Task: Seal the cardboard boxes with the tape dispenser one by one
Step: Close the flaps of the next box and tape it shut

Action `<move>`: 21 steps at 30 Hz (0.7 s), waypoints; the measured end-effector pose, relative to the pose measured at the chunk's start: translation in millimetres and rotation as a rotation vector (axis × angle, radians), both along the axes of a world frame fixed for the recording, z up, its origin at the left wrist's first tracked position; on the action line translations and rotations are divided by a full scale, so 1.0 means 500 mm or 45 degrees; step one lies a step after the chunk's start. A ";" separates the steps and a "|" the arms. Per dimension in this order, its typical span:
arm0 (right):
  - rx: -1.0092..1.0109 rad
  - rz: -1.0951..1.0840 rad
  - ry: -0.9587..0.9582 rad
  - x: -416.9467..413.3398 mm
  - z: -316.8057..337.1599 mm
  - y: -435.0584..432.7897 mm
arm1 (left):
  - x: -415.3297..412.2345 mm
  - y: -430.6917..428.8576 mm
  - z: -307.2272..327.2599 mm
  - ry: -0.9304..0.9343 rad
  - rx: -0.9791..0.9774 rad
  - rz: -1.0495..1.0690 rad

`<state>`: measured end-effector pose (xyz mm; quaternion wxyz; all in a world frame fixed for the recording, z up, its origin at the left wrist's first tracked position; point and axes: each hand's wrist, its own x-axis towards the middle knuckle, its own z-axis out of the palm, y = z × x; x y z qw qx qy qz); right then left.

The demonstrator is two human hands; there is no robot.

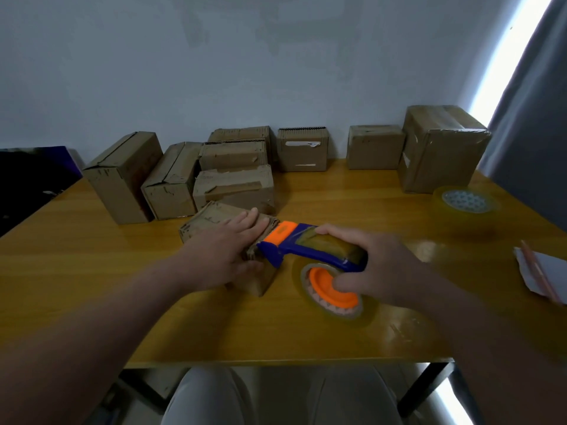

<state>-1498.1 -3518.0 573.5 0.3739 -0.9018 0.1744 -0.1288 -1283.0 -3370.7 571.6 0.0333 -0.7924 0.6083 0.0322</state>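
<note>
The left hand (227, 250) lies flat on top of a small box (205, 222) near the middle of the table (337, 194), fingers straight and together, pressing the lid down. The box sits at an angle to the table edge, its near corner showing below the wrist.

The right hand (377, 265) is wrapped round the dispenser (294, 243) — fingers over the top of the blue handle, thumb curled underneath against the orange hub. The dispenser's orange nose sits on the right end of the box top, touching or just short of the left fingertips; with the blur I cannot tell which. Its roll (331, 289) hangs below the handle, just above the table on the box's right.

The other boxes (236, 185) stand behind along the wall — a cluster of five at the left, two small ones further right, and a tall one (441, 148) at the right end, wrapped in clear tape. In front of that tall box lies a spare roll (464, 207). A sheet of paper (540, 271) with a pencil (537, 268) across it lies at the table's right edge.
</note>
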 end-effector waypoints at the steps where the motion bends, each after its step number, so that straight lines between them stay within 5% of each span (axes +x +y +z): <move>1: -0.009 0.013 0.002 -0.003 0.003 0.001 | 0.006 0.003 0.000 0.010 0.003 -0.002; 10: 0.017 -0.003 0.142 -0.084 0.014 -0.045 | 0.012 -0.002 -0.003 -0.010 0.074 0.050; 21: -0.045 0.039 0.491 0.071 0.049 -0.022 | 0.005 -0.001 -0.009 -0.033 -0.037 -0.009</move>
